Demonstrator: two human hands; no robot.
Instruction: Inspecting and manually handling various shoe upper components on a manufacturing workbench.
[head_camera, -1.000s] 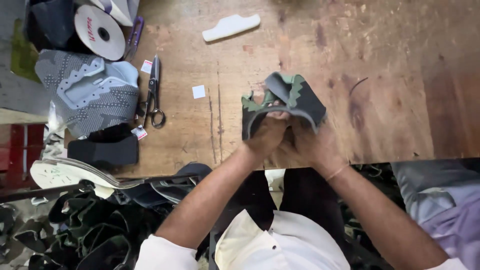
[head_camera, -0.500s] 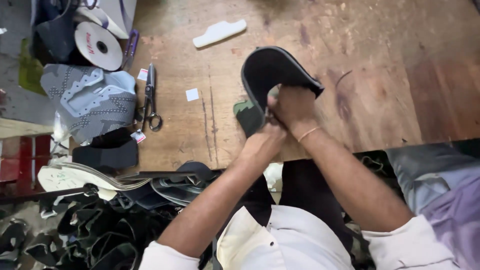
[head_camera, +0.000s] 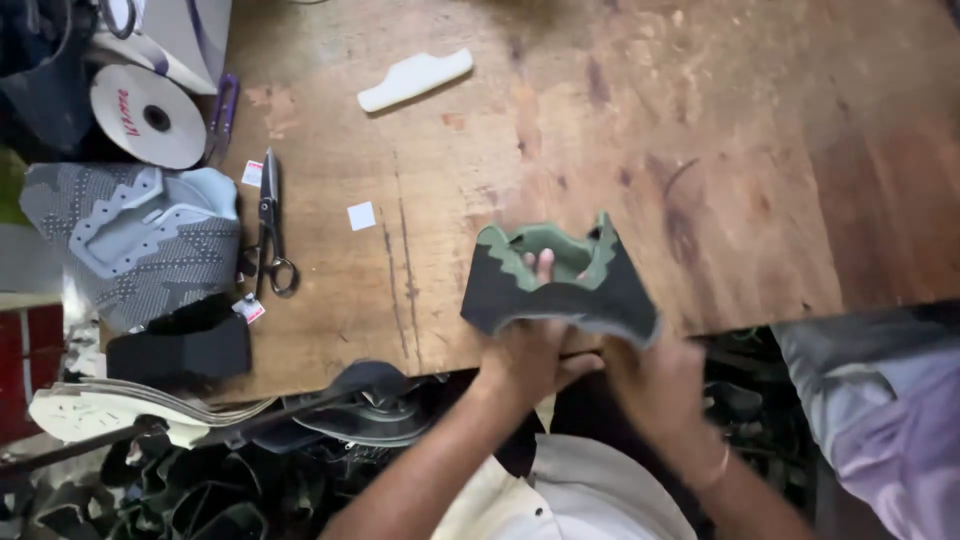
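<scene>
both hands grip a dark shoe upper with green trim (head_camera: 560, 285) over the near edge of the wooden worktop (head_camera: 620, 130); left hand (head_camera: 530, 355) closed on its lower edge, one finger showing through the opening. right hand (head_camera: 655, 385) clamped on the right side; scissors (head_camera: 270, 235) lie well apart to the left

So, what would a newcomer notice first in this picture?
First, the dark shoe upper with green trim, held over the near edge of the wooden table by the left hand and right hand. Then, at the left, the scissors beside a stack of grey shoe uppers.
</scene>
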